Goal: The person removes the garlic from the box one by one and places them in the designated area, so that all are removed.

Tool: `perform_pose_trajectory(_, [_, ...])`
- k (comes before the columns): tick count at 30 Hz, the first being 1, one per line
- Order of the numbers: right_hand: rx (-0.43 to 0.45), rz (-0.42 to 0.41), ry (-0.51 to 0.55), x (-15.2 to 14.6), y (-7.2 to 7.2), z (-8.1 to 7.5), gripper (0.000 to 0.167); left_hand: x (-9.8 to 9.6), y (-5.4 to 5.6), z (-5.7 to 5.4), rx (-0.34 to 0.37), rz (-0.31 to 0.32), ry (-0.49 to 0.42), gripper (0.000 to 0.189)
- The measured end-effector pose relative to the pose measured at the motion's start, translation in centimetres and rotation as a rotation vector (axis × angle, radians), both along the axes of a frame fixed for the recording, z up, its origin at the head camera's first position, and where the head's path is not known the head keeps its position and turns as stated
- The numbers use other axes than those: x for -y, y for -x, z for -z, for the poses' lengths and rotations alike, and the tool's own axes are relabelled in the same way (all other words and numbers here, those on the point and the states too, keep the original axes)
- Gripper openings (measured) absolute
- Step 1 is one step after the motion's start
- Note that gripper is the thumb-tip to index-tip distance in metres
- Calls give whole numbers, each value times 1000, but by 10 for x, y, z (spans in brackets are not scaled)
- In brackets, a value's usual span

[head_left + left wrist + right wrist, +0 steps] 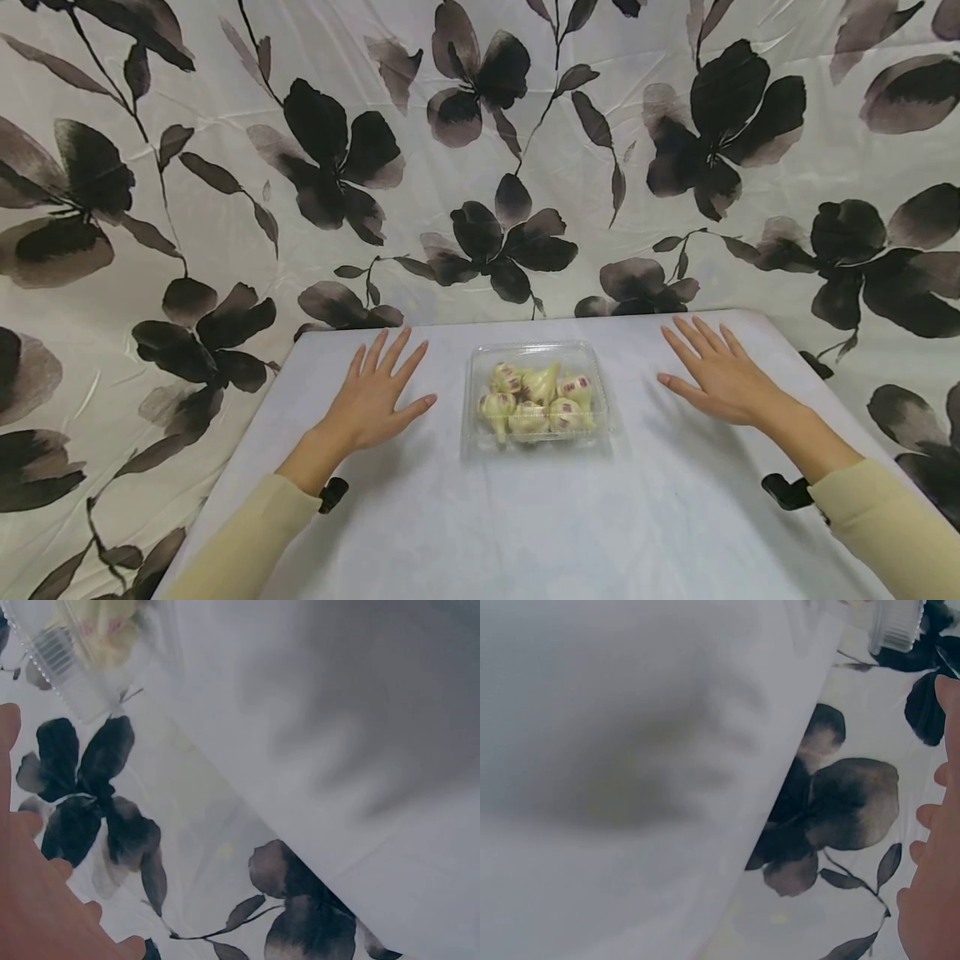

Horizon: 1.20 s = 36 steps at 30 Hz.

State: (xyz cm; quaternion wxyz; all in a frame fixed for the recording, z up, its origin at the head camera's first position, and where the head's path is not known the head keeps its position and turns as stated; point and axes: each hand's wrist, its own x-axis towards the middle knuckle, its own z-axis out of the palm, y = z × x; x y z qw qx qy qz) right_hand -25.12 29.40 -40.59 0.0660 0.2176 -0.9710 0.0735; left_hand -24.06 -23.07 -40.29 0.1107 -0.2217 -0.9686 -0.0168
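Clear plastic container (536,352) sits flat on the white surface (525,533), toward its far edge and between the two hands. Inside, six pale yellow bulb-like pieces (528,417) with purplish patches, in two rough rows, some tapering to a stem; what they are, cannot tell for sure. Left grip (377,400) off to one side of the box, fingers straight and fanned, thumb out, holding nothing. Right grip (720,383) well apart on the other side, fingers likewise straight and spread, nothing held. Offset shadows suggest both are raised over the surface. Handling, as judged: light load, thin-walled shell, springy rather than rigid, likely to buckle or crackle if squeezed mid-wall. Smooth plastic probably slick under dry fingertips, and apt to skate on the cloth-like covering if pushed from one side. Pieces look loose enough to roll when tilted; how soft they are, cannot tell. Best hold: a hand at each short side, low, fingers under the base, thumbs near the corners where the shell should be stiffest. Keep level. Lid seems to be in place; whether it is snapped down, unclear.
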Motion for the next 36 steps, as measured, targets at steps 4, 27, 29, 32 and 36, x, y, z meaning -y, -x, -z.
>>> perform_pose_trajectory(4, [-3, -16, 24, 0, -4, 4, 81, -1, -4, 3, -6, 15, -34, 83])
perform_pose_trajectory(27, [143, -62, 252, 14, -25, 23, 75, -11, -24, 22, 252, 46, -433, 89])
perform_pose_trajectory(29, [179, -64, 291, 16, -26, 24, 74, -12, -25, 23, 283, 51, -480, 90])
perform_pose_trajectory(32, [241, -64, 347, 18, -27, 27, 74, -14, -26, 25, 317, 68, -539, 89])
perform_pose_trajectory(36, [310, -69, 408, 21, -28, 30, 75, -16, -28, 26, 338, 79, -586, 86])
